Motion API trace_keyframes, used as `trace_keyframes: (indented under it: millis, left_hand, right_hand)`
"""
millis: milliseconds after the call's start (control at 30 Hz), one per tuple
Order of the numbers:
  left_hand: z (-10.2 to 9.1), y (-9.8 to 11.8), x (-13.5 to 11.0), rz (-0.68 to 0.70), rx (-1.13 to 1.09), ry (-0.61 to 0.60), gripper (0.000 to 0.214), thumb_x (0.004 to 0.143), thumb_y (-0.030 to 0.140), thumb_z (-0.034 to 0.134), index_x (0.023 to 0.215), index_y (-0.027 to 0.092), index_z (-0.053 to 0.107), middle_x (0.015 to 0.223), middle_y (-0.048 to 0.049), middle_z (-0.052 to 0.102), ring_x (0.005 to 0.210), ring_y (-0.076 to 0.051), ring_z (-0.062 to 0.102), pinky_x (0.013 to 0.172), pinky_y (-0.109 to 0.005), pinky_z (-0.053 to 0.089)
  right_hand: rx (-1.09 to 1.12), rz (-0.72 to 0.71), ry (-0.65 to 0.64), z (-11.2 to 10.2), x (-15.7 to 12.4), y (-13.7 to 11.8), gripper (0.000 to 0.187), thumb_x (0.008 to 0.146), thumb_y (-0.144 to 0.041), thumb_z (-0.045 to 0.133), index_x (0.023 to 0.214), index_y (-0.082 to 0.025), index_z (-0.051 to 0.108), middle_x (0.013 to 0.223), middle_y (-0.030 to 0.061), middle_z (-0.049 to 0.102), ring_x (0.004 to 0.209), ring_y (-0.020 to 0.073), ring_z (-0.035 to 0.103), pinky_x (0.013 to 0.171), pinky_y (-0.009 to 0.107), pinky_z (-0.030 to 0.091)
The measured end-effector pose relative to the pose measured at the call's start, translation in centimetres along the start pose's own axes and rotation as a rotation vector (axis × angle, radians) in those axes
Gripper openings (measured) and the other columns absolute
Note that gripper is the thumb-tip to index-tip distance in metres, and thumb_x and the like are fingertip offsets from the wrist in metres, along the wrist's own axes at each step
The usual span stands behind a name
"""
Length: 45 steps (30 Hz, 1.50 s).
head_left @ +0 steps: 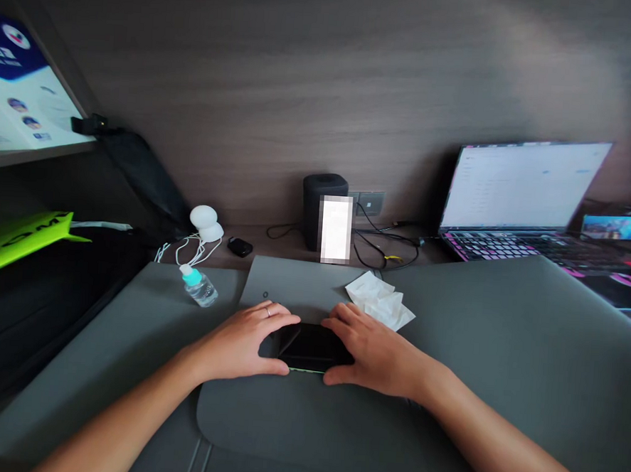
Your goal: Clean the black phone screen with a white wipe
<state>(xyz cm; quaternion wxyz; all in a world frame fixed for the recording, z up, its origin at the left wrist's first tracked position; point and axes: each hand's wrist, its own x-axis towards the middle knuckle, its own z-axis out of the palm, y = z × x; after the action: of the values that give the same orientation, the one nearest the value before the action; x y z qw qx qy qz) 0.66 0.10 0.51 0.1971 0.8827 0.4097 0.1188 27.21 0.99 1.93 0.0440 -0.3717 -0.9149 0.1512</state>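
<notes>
A black phone [311, 346] lies flat on a grey mat [293, 420] in the middle of the desk. My left hand [248, 342] grips its left end, thumb along the near edge and fingers over the far edge; a ring shows on one finger. My right hand [375, 353] holds the right end the same way. Both hands are closed round the phone's ends. The screen is dark.
Crumpled white tissue [380, 300] lies just beyond my right hand. A small clear bottle [199, 286] lies on its side at left. White earphones [205, 226], a black speaker [322, 208] and cables sit at the back. An open laptop [521, 199] stands at right.
</notes>
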Motion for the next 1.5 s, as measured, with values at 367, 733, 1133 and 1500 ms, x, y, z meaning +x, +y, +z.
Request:
trace_keyframes:
  millis: [367,733,1133,1500]
  left_hand:
    - [0.2,-0.2,0.1,0.004,-0.012,0.003,0.066,0.077,0.034,0.078,0.136,0.033,0.049,0.129,-0.0022,0.057,0.119,-0.026,0.054,0.099,-0.038,0.046]
    - [-0.1,0.0,0.1,0.023,-0.003,-0.003,0.058,0.077,0.033,0.078,0.131,0.031,0.054,0.124,-0.0012,0.059,0.114,-0.024,0.055,0.098,-0.037,0.046]
    - [0.0,-0.2,0.1,0.038,-0.011,0.001,0.045,0.079,0.034,0.077,0.120,0.030,0.059,0.125,-0.0013,0.060,0.113,-0.024,0.057,0.097,-0.037,0.047]
    - [-0.1,0.0,0.1,0.032,-0.020,-0.010,0.040,0.080,0.032,0.075,0.116,0.030,0.059,0.125,-0.0017,0.059,0.113,-0.025,0.056,0.096,-0.039,0.047]
  right_hand:
    - [-0.084,-0.045,0.043,0.1,-0.2,-0.1,0.067,0.075,-0.053,0.076,0.125,-0.011,0.062,0.110,0.0149,0.056,0.100,0.0303,0.056,0.088,0.044,0.049]
    - [-0.035,0.046,0.213,-0.6,0.2,2.6,0.052,0.088,-0.047,0.065,0.129,-0.015,0.058,0.115,0.0130,0.059,0.106,0.0275,0.058,0.092,0.041,0.049]
    - [-0.142,0.356,0.179,-0.1,0.4,6.9,0.018,0.088,-0.014,0.052,0.104,-0.015,0.061,0.103,0.0103,0.065,0.093,0.0215,0.062,0.085,0.031,0.044]
    - [-0.070,0.333,0.197,-0.9,0.5,6.4,0.012,0.085,-0.011,0.050,0.086,-0.017,0.060,0.090,0.0064,0.065,0.079,0.0169,0.060,0.072,0.025,0.039]
